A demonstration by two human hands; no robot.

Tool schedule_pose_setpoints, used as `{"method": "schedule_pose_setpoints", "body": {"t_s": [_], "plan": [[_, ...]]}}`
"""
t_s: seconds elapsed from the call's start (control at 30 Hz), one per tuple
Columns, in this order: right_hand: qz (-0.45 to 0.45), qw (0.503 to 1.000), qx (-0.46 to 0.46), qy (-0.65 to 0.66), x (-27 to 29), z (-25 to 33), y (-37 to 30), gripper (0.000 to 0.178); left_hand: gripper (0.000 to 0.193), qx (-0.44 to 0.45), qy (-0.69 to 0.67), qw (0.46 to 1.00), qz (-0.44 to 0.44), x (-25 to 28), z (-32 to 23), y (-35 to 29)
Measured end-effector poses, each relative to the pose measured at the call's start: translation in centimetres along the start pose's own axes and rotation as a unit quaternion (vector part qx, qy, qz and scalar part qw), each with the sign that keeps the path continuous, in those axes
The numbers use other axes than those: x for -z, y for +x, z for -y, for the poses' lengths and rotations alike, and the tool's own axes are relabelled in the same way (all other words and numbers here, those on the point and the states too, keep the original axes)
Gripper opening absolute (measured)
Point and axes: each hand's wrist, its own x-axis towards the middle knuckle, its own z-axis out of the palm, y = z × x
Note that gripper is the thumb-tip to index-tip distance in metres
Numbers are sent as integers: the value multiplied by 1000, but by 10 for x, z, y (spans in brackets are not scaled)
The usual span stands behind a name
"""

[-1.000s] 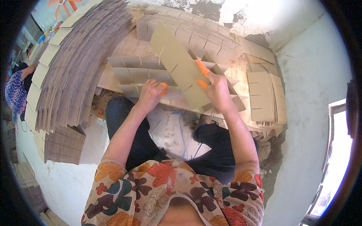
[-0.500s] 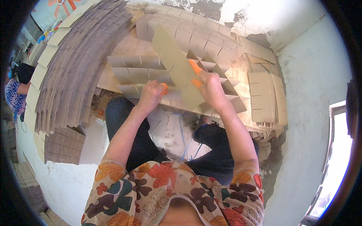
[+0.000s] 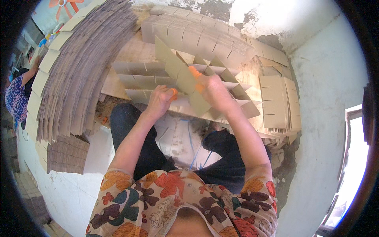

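Note:
Several long slotted cardboard strips (image 3: 142,81) stand on edge in front of me, running left to right. Other strips cross them at the right and form a grid (image 3: 231,78). My right hand (image 3: 215,91), with orange covers on its fingers, is closed on a slanting cardboard strip (image 3: 167,57) that lies across the long ones. This strip sits low among them, its far end pointing up and left. My left hand (image 3: 158,101), also with an orange finger cover, is pinched on the nearest long strip (image 3: 138,94), left of the slanting one.
A tall curved stack of cardboard strips (image 3: 79,75) rises on the left. More slotted strips (image 3: 197,35) stand in a row behind the grid, and a further bundle (image 3: 274,102) is at the right near the wall (image 3: 323,83). Another person (image 3: 17,93) is at the far left.
My right hand has moved slightly left and the slanting strip has come down lower among the long strips. My left hand has hardly moved. The other person's arm has reached up.

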Motion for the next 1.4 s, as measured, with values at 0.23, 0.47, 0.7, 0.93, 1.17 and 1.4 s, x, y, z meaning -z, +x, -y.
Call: {"method": "schedule_pose_setpoints", "body": {"t_s": [0.23,0.47,0.7,0.93,1.17,1.4], "plan": [[45,991,39,-120,-23,4,13,13,18,3,4,1000,-5,-12,10,3],[70,961,124,-236,-11,9,12,13,14,33,18,999,22,-6,0,4],[25,990,18,-139,-1,-22,-20,19,25,8,26,999,28,0,-6,9],[-196,851,-343,-346,88,-202,-130,64,58,-13,109,994,-10,47,-14,-12],[-137,691,-612,-359,100,-258,-227,90,62,55,138,989,-14,67,16,-36],[-147,706,-604,-339,108,-274,-242,71,57,39,149,988,-32,60,29,-42]]}}
